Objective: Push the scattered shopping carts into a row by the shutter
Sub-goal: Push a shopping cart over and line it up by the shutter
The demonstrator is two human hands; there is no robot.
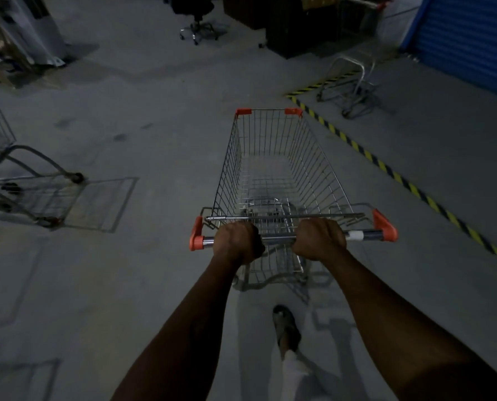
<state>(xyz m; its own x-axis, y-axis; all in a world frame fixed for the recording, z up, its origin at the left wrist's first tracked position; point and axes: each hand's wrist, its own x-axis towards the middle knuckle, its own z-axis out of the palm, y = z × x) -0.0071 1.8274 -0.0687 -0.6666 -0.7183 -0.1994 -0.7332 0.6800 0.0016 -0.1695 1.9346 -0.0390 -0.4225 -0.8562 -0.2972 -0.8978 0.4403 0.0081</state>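
Now, both hands (pixel 279 241) gripping wire cart (pixel 279 166), chrome handle (pixel 277 238)

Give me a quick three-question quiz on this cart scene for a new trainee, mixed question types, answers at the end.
1. True or false: both hands grip the cart's handle.
2. Which side is the blue shutter on? A left, B right, C behind.
3. Fill in: the floor stripe is yellow and ____.

Key: 1 true, the left hand and right hand wrap the bar. 2 B. 3 black.
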